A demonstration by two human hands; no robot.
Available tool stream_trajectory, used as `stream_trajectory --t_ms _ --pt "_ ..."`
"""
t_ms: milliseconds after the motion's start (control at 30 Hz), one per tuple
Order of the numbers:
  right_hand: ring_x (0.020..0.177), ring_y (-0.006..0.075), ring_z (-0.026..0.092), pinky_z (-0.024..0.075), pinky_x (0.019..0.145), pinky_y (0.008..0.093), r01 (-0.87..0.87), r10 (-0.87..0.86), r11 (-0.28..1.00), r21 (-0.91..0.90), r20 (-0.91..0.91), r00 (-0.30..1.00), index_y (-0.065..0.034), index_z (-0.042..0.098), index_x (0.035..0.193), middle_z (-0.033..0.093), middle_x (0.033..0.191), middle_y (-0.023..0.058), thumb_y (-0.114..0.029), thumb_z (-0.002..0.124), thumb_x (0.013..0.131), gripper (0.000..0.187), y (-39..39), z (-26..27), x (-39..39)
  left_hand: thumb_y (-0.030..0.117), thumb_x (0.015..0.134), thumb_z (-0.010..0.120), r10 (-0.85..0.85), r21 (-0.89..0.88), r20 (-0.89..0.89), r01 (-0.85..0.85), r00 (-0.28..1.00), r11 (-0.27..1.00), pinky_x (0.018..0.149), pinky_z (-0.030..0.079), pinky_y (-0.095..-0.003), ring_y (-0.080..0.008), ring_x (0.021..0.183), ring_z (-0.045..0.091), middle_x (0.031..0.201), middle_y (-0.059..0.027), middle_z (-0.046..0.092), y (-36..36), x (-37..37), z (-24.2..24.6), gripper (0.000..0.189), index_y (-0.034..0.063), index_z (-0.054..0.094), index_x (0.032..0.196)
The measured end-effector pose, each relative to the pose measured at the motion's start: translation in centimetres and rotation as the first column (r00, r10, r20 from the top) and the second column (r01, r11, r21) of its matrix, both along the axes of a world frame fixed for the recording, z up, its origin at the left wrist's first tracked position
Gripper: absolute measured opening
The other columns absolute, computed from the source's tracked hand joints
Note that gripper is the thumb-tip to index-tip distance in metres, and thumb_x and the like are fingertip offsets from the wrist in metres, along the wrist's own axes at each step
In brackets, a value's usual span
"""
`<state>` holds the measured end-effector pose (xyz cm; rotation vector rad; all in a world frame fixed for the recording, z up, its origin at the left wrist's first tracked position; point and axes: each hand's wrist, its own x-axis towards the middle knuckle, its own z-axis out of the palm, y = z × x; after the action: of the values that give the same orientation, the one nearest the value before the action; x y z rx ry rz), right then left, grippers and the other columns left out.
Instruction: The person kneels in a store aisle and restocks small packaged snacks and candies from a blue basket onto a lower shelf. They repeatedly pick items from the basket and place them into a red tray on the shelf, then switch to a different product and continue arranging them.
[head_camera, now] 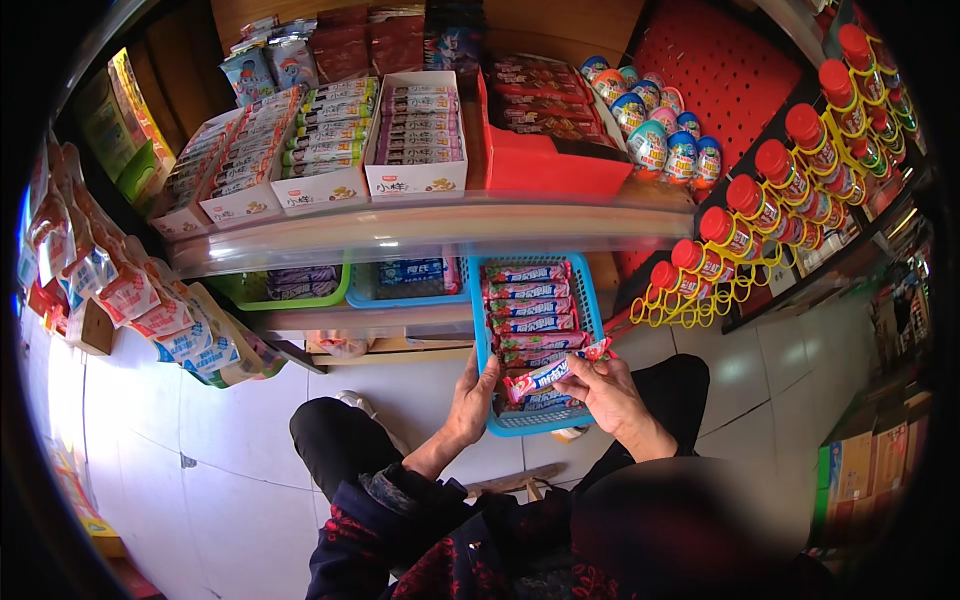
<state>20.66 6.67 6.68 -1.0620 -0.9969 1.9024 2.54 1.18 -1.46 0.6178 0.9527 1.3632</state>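
A blue plastic basket (pixel 592 289) rests partly on the lower shelf and juts out over the person's lap. Rows of wrapped candy bars (pixel 529 307) fill it, most lying crosswise. My left hand (pixel 472 397) grips the basket's left wall near its front corner. Between the thumb and fingers of my right hand (pixel 609 394) is one pink and blue wrapped candy bar (pixel 536 381), held at a slant above the other bars near the basket's front end. The part of the basket's right wall behind my right hand is hidden.
Beside the basket stand another blue basket (pixel 409 300) and a green basket (pixel 300 302), both with packets. Above, the shelf edge (pixel 435 221) fronts open boxes of sticks (pixel 416 176), a red box (pixel 555 169) and toy eggs (pixel 649 146). Red-capped bottles (pixel 716 225) hang right, bagged snacks (pixel 157 307) left.
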Motion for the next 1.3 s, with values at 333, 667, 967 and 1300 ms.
stream_trajectory --t_ms 333,667,967,1300 --pt "0.081 0.0177 0.060 0.0547 0.074 0.0349 -0.012 0.012 1.000 -0.016 0.048 0.999 -0.0047 0.051 0.098 0.055 0.086 0.0027 -0.014 0.057 0.088 0.015 -1.0 -0.6 0.8 0.039 0.092 0.044 0.015 -0.007 -0.037 -0.015 0.999 1.000 0.091 0.043 -0.0343 -0.0212 0.112 0.047 0.127 -0.0135 0.045 0.0 -0.1 0.4 0.057 0.0040 0.026 0.134" --pt "0.086 0.0240 0.061 0.0474 0.083 0.0525 0.056 -0.086 0.988 -0.141 -0.210 0.974 -0.0075 0.050 0.101 0.058 0.096 0.0068 -0.032 0.047 0.093 0.026 0.1 1.7 1.9 0.043 0.092 0.043 -0.015 0.030 0.002 0.015 1.000 0.999 0.087 0.045 -0.0337 -0.0203 0.105 0.051 0.120 -0.0151 0.049 -0.1 -0.1 1.0 0.064 0.0052 0.020 0.138" --pt "0.066 0.0117 0.055 0.0472 0.062 0.0285 -0.381 0.325 0.919 0.102 0.351 0.878 0.0028 0.054 0.099 0.051 0.074 0.0007 -0.011 0.064 0.080 0.025 0.5 2.6 3.1 0.042 0.092 0.044 -0.012 -0.003 0.067 0.012 0.998 1.000 0.080 0.049 -0.0311 -0.0181 0.098 0.055 0.115 -0.0124 0.052 -0.1 0.0 1.7 0.062 0.0079 0.021 0.138" --pt "0.086 0.0257 0.055 0.0456 0.075 0.0327 -0.822 0.181 0.361 0.440 0.832 0.525 0.0017 0.058 0.108 0.052 0.095 0.0129 -0.010 0.067 0.075 0.036 -0.2 0.4 -0.1 0.041 0.093 0.042 -0.011 0.011 -0.062 0.012 0.998 1.000 0.089 0.043 -0.0307 -0.0172 0.106 0.049 0.121 -0.0127 0.049 0.0 -0.2 0.9 0.060 0.0042 0.025 0.137"
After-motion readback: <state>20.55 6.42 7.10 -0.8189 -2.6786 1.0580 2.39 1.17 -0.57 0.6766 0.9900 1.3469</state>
